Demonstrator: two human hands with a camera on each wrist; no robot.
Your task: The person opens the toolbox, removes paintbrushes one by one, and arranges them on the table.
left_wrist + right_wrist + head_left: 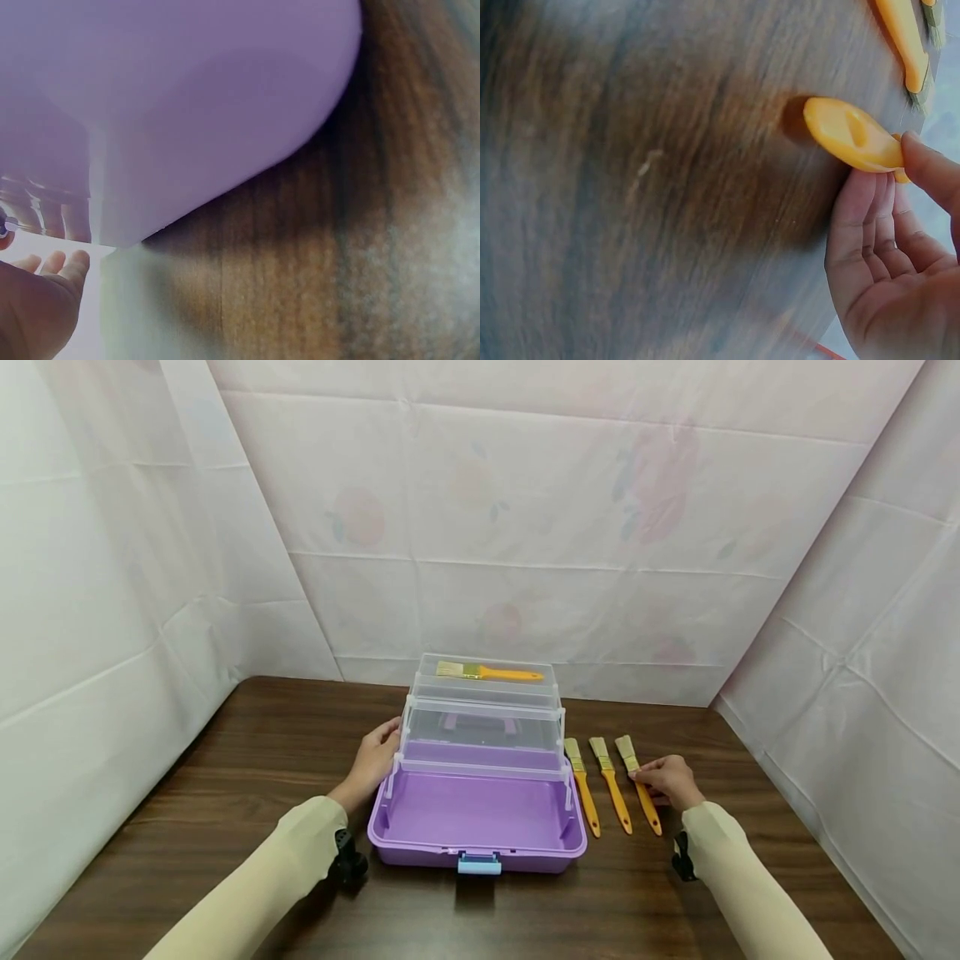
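From my head camera, my left hand (pixel 372 762) rests against the left side of the open purple toolbox (pixel 477 814), fingers laid straight along the clear upper trays (pixel 483 720) rather than wrapped round anything. One brush (pixel 487 672) lies across the topmost tray, bristles to the left. My right hand (pixel 670 781) is over on the table (pixel 225 777) to the right of the box, fingertips and thumb closing on the rightmost brush (pixel 639 785) of three that lie side by side with their orange handles pointing toward me. The middle brush (pixel 609 784) and the one nearest the box (pixel 581 786) lie untouched, just beside each other.

From my left wrist, the box's purple wall (pixel 180 105) fills most of the frame, standing on the dark wood (pixel 360 262). My left hand (pixel 37 300) shows only in the bottom corner — fingertips relaxed and nearly straight, gripping nothing.

From my right wrist, the rounded end of the orange handle (pixel 851 135) sticks out above the wood, and my fingers (pixel 870 217) lie under it while the thumb (pixel 930 161) presses on top — a pinch on the handle. Another orange handle (pixel 904 37) shows at the upper edge, apart from my hand.
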